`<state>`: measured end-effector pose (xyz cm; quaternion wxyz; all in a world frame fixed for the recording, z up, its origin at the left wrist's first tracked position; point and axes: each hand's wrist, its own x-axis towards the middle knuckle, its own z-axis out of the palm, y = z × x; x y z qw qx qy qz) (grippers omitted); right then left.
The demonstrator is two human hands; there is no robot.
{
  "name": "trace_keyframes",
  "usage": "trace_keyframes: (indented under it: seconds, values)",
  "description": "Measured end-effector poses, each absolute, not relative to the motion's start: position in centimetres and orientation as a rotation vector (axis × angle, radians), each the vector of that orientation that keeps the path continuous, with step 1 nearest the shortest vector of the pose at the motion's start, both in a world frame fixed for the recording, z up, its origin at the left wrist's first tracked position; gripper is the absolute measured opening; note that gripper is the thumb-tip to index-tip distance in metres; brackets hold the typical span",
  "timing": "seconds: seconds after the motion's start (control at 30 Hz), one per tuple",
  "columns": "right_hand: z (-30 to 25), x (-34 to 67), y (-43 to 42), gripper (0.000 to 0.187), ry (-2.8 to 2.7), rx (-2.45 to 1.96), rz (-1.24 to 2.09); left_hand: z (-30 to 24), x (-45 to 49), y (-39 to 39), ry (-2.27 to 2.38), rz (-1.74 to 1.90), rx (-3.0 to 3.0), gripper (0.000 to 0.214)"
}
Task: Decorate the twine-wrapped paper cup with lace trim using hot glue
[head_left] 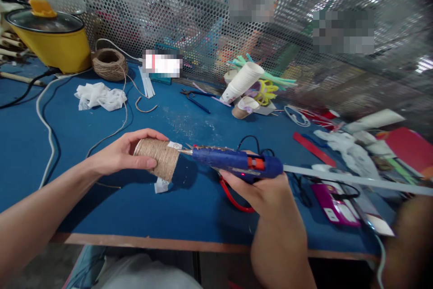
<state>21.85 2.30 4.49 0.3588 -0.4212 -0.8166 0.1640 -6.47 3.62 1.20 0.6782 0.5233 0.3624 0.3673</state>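
Observation:
My left hand (130, 151) is closed around a twine-wrapped paper cup (158, 158), which lies tilted on its side in the air above the table. A white bit of the cup shows at its right edge. My right hand (260, 190) grips a blue hot glue gun (226, 159) with an orange part on its side. The nozzle points left and meets, or nearly meets, the cup's right rim. Out of the gun's back runs a long pale glue stick (338, 180). Beneath the cup is a small white scrap (161, 185).
On the blue table (189, 217) a twine roll (110, 64) sits beside a yellow pot (57, 41). Pliers (198, 99), stacked paper cups (241, 82) and crumpled white cloth (100, 96) lie further back. Red-handled scissors (235, 199) are under the gun. A perforated metal screen (189, 18) stands behind.

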Motion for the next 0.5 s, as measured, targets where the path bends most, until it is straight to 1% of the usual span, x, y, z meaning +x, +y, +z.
trace_keyframes:
  seconds: [0.13,0.3,0.4,0.5]
  values:
    - [4.88,21.95,2.39,0.009,-2.13,-1.074,0.441,1.25,-6.45,3.6,0.797,0.826,1.178,0.046]
    - [5.26,21.64,2.09,0.011,-2.155,-1.039,0.52,1.43,-6.41,3.58,0.826,0.827,1.181,0.047]
    - [5.04,21.48,1.91,0.007,-2.083,-1.101,0.493,1.51,-6.41,3.59,0.846,0.825,1.195,0.047]
    - [4.99,21.47,1.9,0.007,-2.068,-1.102,0.48,1.48,-6.42,3.61,0.84,0.817,1.202,0.047]
